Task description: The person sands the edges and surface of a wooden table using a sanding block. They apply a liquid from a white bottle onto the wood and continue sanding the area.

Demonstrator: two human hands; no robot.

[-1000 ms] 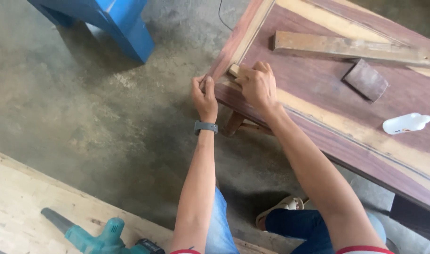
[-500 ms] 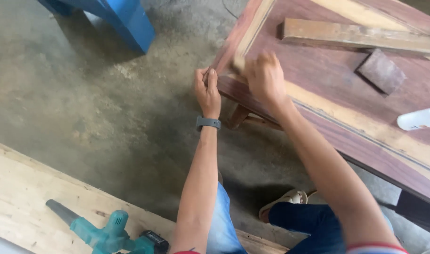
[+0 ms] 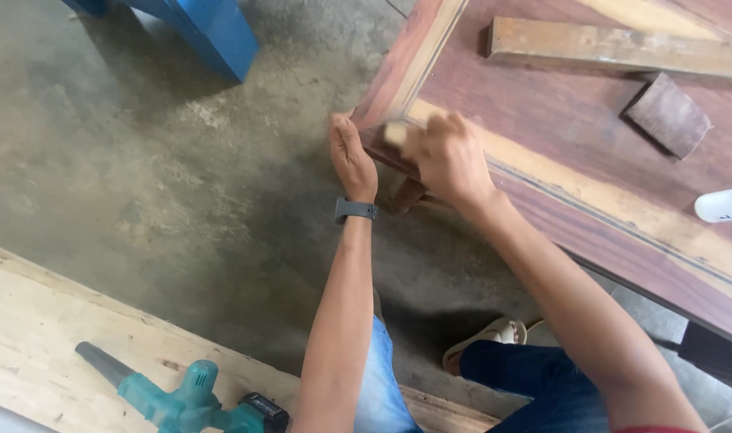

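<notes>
A large reddish-brown wooden panel (image 3: 574, 120) with pale edge strips lies flat at the upper right, its near corner towards me. My left hand (image 3: 350, 156), a dark band on its wrist, presses against that corner from the outside. My right hand (image 3: 446, 156) grips a small pale block (image 3: 395, 133) and holds it on the panel's corner edge. The block is blurred and mostly covered by my fingers.
A wooden batten (image 3: 622, 50), a small brown block (image 3: 669, 114) and a white plastic bottle (image 3: 725, 204) lie on the panel. A teal cordless blower (image 3: 181, 397) rests on a pale board (image 3: 45, 337) at the lower left. A blue stand (image 3: 205, 32) rises from the concrete floor.
My right hand has slid the small block back and forth along the panel's corner and now sits nearer me. My left hand stays at the corner, now flatter against it.
</notes>
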